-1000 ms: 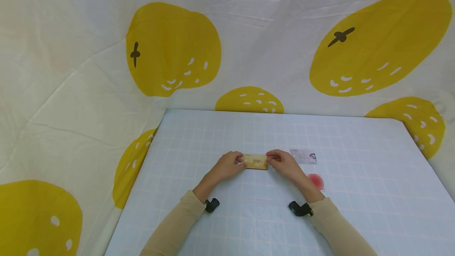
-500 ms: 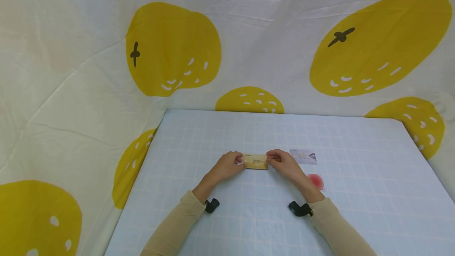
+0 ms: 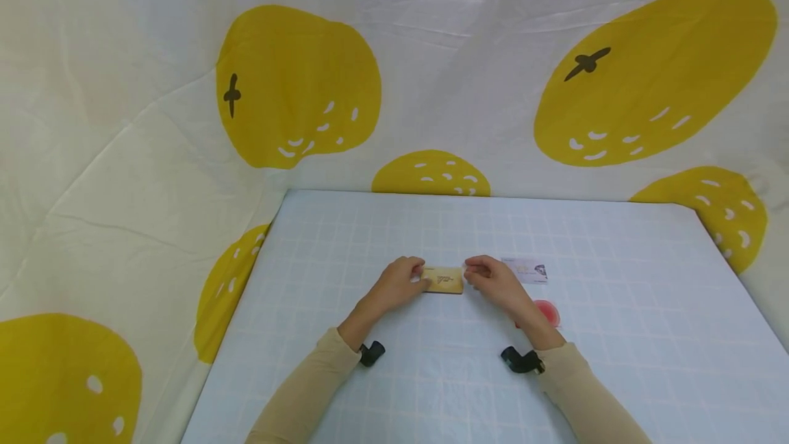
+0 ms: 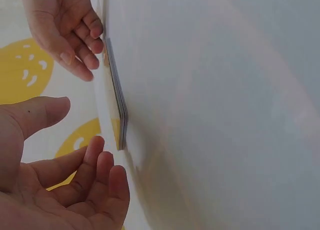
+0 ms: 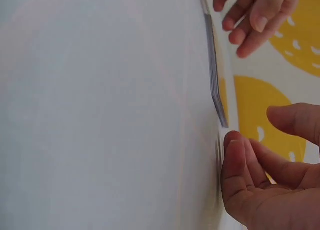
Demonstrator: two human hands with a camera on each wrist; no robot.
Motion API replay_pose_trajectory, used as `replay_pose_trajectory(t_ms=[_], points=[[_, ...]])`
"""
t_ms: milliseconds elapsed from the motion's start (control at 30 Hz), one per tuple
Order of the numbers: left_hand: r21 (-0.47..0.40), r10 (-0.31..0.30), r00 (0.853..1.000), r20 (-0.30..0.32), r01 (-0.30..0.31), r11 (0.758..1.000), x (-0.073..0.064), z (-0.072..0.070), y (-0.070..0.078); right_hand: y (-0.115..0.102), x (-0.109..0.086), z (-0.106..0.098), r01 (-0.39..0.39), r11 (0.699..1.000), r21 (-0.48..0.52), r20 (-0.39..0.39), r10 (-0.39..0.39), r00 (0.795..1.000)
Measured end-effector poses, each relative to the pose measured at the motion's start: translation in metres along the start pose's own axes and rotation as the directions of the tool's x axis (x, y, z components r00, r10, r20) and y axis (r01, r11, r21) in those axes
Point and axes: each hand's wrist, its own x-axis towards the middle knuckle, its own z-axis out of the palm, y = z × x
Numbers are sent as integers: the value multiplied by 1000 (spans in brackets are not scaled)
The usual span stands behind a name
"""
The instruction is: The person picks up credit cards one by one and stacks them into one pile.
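Observation:
A neat stack of cards [image 3: 445, 281], gold on top, lies flat on the table in the head view. Its layered edge shows in both wrist views. My left hand [image 3: 396, 282] is at the stack's left end, thumb and fingers parted; the left wrist view shows a gap between its fingertips [image 4: 118, 182] and the cards. Off the right end is my right hand [image 3: 496, 285], with its fingers loosely bent. In the right wrist view its fingertips [image 5: 233, 152] stand just short of the stack, with the thumb held away.
A pale lilac card [image 3: 529, 271] lies to the right, behind the right hand. Nearer, a red round item [image 3: 547, 312] is partly hidden by the right forearm. The light checked tabletop [image 3: 444, 375] meets a hanging cloth [image 3: 450, 88] with yellow fruit prints at the back and left.
Both hands have let go of the card stack and drawn slightly apart from its ends. The stack stays in about the same place; the head view has shifted a little.

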Motion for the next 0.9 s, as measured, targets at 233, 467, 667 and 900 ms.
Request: replay_pose_trajectory(t_ms=[233, 467, 667, 900], points=[[-22, 36, 999, 9, -36, 999, 15, 10, 19, -1, -3, -12, -12, 1000, 27, -25, 13, 1000], [7, 65, 996, 63, -65, 998, 39, 27, 47, 4, -7, -30, -60, 997, 48, -59, 63, 996], [16, 92, 993, 75, -94, 995, 55, 44, 70, 10, -13, -53, -34, 999, -29, -122, 30, 992], [36, 94, 990, 106, -99, 994, 73, 65, 88, 14, -20, -78, -17, 998, -67, -171, 6, 985]])
